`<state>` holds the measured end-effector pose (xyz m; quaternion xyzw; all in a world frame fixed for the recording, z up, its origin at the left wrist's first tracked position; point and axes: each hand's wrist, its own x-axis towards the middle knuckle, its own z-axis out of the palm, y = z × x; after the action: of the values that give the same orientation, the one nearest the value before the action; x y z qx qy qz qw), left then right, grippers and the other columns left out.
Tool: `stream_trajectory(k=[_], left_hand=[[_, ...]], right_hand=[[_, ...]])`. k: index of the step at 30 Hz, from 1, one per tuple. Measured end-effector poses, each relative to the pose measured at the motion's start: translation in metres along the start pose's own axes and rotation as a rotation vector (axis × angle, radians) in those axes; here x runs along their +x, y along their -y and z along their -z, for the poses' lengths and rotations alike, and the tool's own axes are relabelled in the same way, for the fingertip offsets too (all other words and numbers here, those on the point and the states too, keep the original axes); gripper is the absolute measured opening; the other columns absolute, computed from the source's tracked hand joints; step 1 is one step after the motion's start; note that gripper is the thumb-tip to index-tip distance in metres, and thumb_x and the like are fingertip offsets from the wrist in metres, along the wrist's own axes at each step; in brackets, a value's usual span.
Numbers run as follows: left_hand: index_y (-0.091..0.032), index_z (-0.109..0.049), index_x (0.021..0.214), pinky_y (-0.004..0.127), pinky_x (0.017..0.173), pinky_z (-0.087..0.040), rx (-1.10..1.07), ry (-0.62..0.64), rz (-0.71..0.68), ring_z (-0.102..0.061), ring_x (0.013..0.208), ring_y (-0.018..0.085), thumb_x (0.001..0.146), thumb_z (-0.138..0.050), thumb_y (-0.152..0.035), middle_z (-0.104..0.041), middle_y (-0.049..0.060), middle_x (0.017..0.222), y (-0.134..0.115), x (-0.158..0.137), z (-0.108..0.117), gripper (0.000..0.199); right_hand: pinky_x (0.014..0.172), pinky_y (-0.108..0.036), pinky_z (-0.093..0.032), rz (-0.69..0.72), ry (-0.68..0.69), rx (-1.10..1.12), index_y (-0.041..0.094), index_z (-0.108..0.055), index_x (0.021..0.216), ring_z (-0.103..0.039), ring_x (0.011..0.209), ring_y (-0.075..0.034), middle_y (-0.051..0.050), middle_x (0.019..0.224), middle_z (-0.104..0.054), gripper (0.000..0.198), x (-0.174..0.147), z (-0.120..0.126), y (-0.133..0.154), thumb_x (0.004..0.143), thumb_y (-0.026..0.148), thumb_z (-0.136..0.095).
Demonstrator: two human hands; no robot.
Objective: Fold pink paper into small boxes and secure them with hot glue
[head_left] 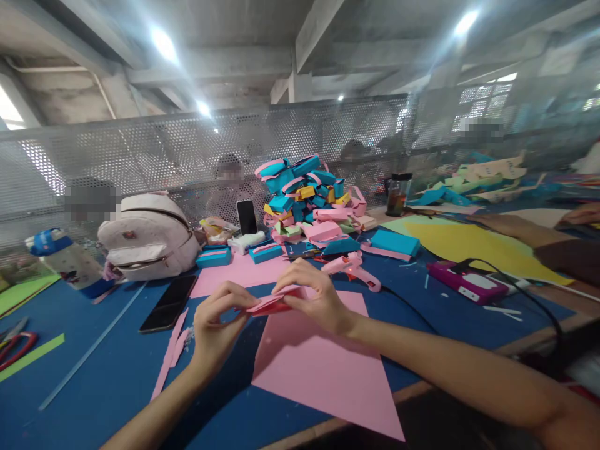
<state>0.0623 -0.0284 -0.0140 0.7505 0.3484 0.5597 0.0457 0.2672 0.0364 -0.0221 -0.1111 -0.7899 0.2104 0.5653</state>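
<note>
Between my two hands is a small folded piece of pink paper (272, 304), held above the table. My left hand (219, 325) pinches its left end between thumb and fingers. The right end is gripped by my right hand (319, 300), thumb below and fingers over the top. Under my hands lies a flat pink sheet (323, 369), partly in shadow. A pink glue gun (352, 270) rests just beyond my right hand, its black cord trailing right. Torn pink strips (172, 356) lie to the left of my left hand.
A heap of folded blue, pink and yellow paper pieces (309, 200) stands at the back. Leftward are a black phone (169, 304), a white backpack (147, 237), a bottle (70, 262) and scissors (16, 344). A purple box (469, 284) and a co-worker's arm (510, 231) are at right.
</note>
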Motion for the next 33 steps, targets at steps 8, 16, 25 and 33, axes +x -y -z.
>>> stream_trajectory(k=[8, 16, 25, 33], left_hand=[[-0.023, -0.072, 0.077, 0.029, 0.065, -0.053, -0.003, 0.013, 0.056, -0.066, 0.072, 0.017, 0.082, -0.070, -0.018, -0.069, 0.003, 0.075, 0.0001, -0.0002, -0.0007, 0.007], [-0.023, -0.073, 0.079, 0.027, 0.065, -0.052, -0.010, 0.021, 0.022, -0.066, 0.072, 0.016, 0.081, -0.070, -0.011, -0.068, 0.002, 0.076, -0.0014, -0.0006, -0.0012, 0.012], [-0.023, -0.073, 0.077, 0.028, 0.062, -0.051, -0.028, 0.003, 0.072, -0.065, 0.070, 0.017, 0.081, -0.071, -0.018, -0.068, 0.003, 0.074, -0.0012, -0.0016, -0.0028, 0.007], [-0.023, -0.073, 0.077, 0.030, 0.065, -0.052, -0.030, -0.001, 0.077, -0.065, 0.070, 0.017, 0.081, -0.071, -0.019, -0.069, 0.004, 0.074, -0.0002, -0.0031, -0.0025, 0.006]], right_hand=[[0.083, -0.039, -0.047, 0.018, -0.004, 0.025, 0.025, -0.072, 0.086, -0.061, 0.082, -0.020, -0.002, 0.083, -0.072, 0.002, -0.0015, -0.0010, -0.0009, 0.087, 0.026, -0.071], [0.080, -0.037, -0.046, -0.004, -0.016, 0.039, 0.024, -0.072, 0.083, -0.061, 0.080, -0.020, -0.002, 0.081, -0.073, 0.007, -0.0018, -0.0008, 0.0012, 0.087, 0.029, -0.072], [0.078, -0.038, -0.046, -0.004, -0.029, 0.044, 0.024, -0.073, 0.081, -0.060, 0.078, -0.020, -0.002, 0.078, -0.072, 0.008, -0.0010, -0.0008, 0.0029, 0.087, 0.031, -0.072], [0.080, -0.037, -0.046, 0.026, -0.024, 0.007, 0.023, -0.072, 0.083, -0.060, 0.079, -0.019, -0.002, 0.081, -0.072, 0.004, -0.0026, -0.0005, 0.0016, 0.087, 0.024, -0.072]])
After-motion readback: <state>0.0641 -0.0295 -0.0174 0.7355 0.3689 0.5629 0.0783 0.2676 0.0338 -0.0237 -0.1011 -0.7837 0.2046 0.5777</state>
